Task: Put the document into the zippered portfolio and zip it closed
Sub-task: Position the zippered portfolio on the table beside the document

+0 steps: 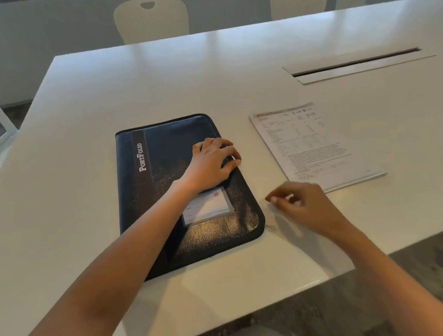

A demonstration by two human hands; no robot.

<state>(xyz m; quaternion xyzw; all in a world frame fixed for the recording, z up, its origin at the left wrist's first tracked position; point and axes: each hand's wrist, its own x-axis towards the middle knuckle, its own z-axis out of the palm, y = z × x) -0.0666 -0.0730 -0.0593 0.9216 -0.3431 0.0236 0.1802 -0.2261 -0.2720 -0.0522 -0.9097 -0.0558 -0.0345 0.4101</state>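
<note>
the dark portfolio (187, 187) lies shut on the white table (100, 98), the document (313, 145) just to its right. the left hand (212, 163) rests flat on the cover, fingers spread, gripping nothing. the right hand (299, 203) hovers near the right corner, fingers loosely pinched and empty. the zip pull looks small; a missed pinch could drag the case sideways.

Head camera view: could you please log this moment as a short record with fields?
portfolio: dark, closed, flat on the white table
document: flat on the table, right of the portfolio, apart from it
left hand: palm down on the portfolio cover, near its right edge
right hand: near the portfolio's right corner, fingers pinched, holding nothing visible
task stage: document not yet inside
</note>
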